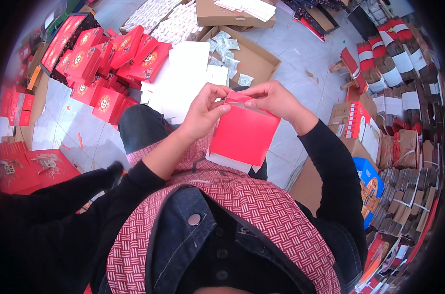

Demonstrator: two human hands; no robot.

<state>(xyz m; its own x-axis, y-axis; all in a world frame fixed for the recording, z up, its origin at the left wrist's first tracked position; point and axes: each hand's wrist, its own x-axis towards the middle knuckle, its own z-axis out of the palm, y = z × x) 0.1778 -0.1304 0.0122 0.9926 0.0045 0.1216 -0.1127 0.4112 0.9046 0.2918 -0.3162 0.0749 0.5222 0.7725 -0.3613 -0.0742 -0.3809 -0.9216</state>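
Head view — red box [243, 134] mid-frame, long axis tilted down-right, both left hand [203, 110] and right hand [274, 98] pinching its top flap.

Folded boxes [110, 59] piled left, open carton [249, 61] ahead, bundled stacks [403, 63] right, paper box [242, 134] over lap.

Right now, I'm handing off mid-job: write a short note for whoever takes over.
Left hand: pinches the top flap of the red box.
Right hand: grips the same flap from the other side; box held over the lap.
Done: a heap of finished red boxes on the floor, front left.
Left: top flap not yet shut; flat white sheets lie ahead, by an open carton of small packets.
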